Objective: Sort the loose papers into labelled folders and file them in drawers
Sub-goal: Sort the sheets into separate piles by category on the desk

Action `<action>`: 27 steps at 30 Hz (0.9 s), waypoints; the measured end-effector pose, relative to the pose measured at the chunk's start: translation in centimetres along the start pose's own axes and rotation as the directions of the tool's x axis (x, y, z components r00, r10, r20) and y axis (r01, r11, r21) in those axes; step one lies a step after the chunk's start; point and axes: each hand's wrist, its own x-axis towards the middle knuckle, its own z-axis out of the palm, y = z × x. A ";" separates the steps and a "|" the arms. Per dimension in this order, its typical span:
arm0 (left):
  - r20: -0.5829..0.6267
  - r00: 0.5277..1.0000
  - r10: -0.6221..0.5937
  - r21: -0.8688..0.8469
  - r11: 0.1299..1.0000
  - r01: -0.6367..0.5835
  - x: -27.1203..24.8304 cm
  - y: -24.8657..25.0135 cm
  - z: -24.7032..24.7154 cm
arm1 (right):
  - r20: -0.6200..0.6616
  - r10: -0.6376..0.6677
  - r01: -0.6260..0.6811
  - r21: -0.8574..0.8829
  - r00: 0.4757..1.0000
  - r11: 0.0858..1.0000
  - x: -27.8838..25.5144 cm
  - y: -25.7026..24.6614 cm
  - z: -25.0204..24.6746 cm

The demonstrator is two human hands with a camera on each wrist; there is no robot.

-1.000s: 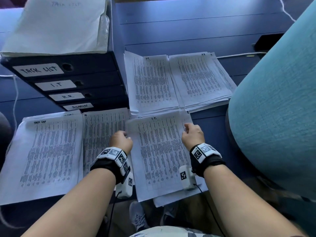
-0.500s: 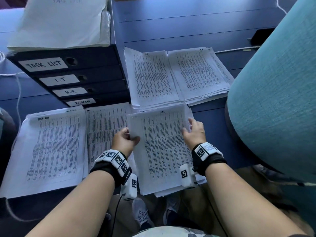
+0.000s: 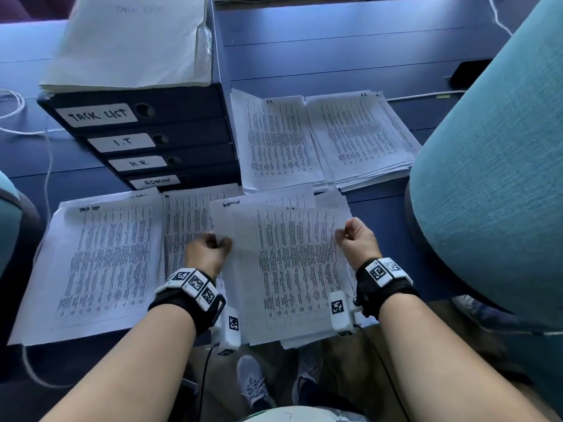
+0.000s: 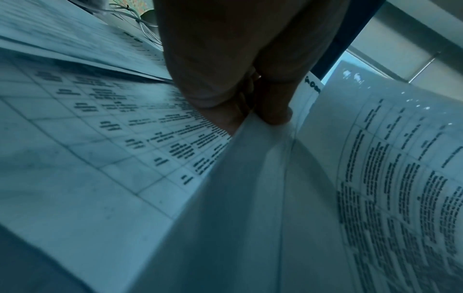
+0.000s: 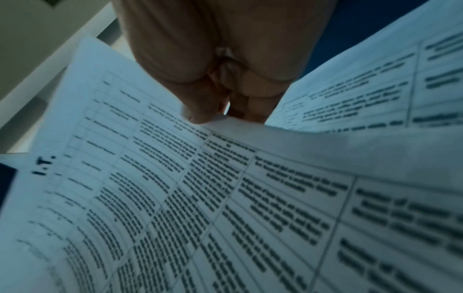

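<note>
Both my hands hold one printed sheet (image 3: 292, 269) marked "I.T." (image 5: 41, 165) just above the near pile at the desk's front edge. My left hand (image 3: 224, 243) pinches its left edge (image 4: 253, 117). My right hand (image 3: 342, 236) pinches its right edge (image 5: 225, 117). The sheet bows between them. Under it another sheet's handwritten heading (image 3: 231, 204) shows, too blurred to read. Sorted piles lie around: a task list pile (image 3: 100, 263), a second pile (image 3: 189, 220), an I.T. pile (image 3: 277, 141) and one more pile (image 3: 359, 135). The dark drawer unit (image 3: 182, 129) carries labels TASK LIST, I.T, H.R. and ADMIN.
A pale folder (image 3: 131, 41) lies on top of the drawer unit. A teal chair (image 3: 487, 178) crowds the right side of the desk. White cables (image 3: 18, 108) run at the far left and back right. A black object (image 3: 469, 73) sits at the back right.
The top I.T. sheet has been lifted off the near pile and shifted a little right, baring the sheet below. My left hand now pinches its edge instead of resting beside it.
</note>
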 end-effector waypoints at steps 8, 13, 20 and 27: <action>0.027 0.998 0.061 -0.017 0.998 -0.061 -0.5 0.7 -0.5 | 0.068 0.010 -0.016 0.088 0.998 0.996 -0.1 -0.7 0.2; 0.028 0.998 0.048 -0.053 0.998 -0.046 -1.0 1.3 -0.6 | 0.055 0.004 -0.013 0.162 0.999 0.987 -0.3 -1.4 0.3; 0.017 0.999 0.046 -0.083 0.996 -0.045 -0.6 1.0 -1.0 | 0.052 -0.010 0.004 0.109 0.999 0.994 -0.4 -1.4 0.3; -0.023 0.996 0.088 0.031 0.996 -0.088 -0.3 0.9 -1.2 | 0.019 0.049 -0.050 0.101 0.999 0.994 -0.1 -0.6 0.0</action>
